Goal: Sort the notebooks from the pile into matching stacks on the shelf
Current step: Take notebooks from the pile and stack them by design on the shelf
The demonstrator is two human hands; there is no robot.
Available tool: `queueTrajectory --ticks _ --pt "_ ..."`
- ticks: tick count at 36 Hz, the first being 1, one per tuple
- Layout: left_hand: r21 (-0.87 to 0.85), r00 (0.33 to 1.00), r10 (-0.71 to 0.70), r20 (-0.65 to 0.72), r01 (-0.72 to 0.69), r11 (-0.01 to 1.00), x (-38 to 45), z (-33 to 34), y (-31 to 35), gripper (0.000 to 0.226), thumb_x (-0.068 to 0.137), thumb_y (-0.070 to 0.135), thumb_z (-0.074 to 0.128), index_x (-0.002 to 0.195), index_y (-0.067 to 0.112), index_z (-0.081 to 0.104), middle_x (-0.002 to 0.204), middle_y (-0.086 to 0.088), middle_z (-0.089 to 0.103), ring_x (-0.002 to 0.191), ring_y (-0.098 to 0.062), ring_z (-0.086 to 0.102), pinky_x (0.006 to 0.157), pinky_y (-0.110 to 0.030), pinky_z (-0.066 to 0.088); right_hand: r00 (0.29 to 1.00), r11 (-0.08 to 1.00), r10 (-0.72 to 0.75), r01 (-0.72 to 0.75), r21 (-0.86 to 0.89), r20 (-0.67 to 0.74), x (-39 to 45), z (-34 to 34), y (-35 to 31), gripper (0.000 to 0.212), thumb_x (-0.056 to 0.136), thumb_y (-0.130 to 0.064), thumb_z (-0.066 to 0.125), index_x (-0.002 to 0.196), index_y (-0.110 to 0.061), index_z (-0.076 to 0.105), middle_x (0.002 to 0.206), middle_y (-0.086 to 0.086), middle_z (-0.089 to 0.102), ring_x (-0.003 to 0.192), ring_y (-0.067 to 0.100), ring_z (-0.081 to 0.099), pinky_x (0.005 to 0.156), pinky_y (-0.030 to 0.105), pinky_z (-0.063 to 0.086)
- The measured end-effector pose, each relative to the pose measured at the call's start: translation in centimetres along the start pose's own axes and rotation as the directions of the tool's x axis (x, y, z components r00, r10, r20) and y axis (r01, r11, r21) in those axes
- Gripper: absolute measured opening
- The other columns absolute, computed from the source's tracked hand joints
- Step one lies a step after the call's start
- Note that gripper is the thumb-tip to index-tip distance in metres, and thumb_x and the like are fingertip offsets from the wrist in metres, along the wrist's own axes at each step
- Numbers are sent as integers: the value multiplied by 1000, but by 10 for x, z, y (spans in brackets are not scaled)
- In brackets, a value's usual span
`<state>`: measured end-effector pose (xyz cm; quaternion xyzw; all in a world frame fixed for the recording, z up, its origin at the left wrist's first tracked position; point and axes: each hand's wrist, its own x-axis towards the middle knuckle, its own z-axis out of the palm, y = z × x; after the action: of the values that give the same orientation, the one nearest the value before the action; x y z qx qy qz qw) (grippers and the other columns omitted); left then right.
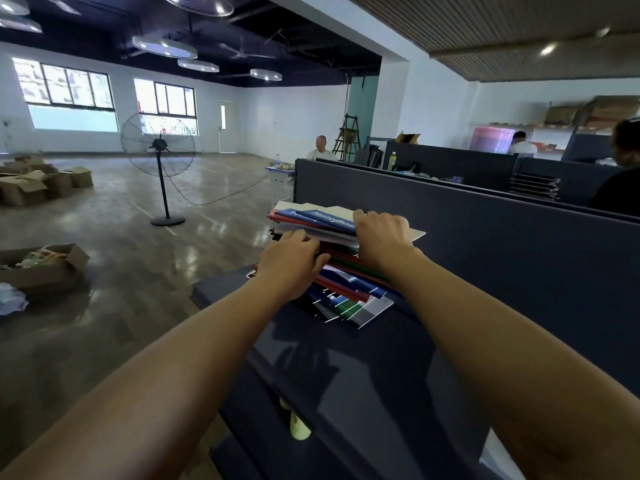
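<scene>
A messy pile of notebooks (349, 296) with blue, red, green and white covers lies on the dark blue shelf top (346, 358). Its upper part (311, 218) is lifted and tilted, with a blue "Notebook" cover on top. My left hand (291, 261) grips the near left edge of the upper bundle, fingers tucked between the covers. My right hand (381, 233) lies on top of the bundle at its right side, fingers curled over the far edge. Both forearms reach in from the bottom of the view.
A dark partition wall (485, 244) rises right behind the pile. A standing fan (159, 157) and cardboard boxes (41, 268) stand on the floor to the left. Seated people are at desks farther back and to the right.
</scene>
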<state>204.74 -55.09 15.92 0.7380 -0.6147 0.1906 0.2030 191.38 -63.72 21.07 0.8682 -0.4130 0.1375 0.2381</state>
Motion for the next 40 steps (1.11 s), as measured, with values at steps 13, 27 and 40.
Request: queueTrajectory --ticks 13,27,40 --pt "9 1000 5 -6 -5 1000 5 6 1 35 100 45 37 112 20 58 115 -1 56 109 -19 50 85 -34 44 996 994 -87 88 -70 7 1 -2 2 42 96 -2 39 137 -9 36 120 10 63 109 31 60 69 33 36" --pt "-67 997 72 10 -71 995 -17 -4 46 32 100 41 39 111 19 60 117 -1 56 111 -21 50 84 -35 44 992 990 -65 51 -134 -106 -61 -13 35 54 96 -1 41 146 -10 22 115 11 60 96 31 65 60 33 36" --pt "-185 950 311 -15 -309 933 -43 -21 106 37 100 40 38 117 17 60 122 -5 58 111 -26 54 85 -37 45 986 965 157 -166 -202 -61 -148 -56 56 55 97 -6 38 148 -13 18 119 10 57 103 31 61 62 35 36"
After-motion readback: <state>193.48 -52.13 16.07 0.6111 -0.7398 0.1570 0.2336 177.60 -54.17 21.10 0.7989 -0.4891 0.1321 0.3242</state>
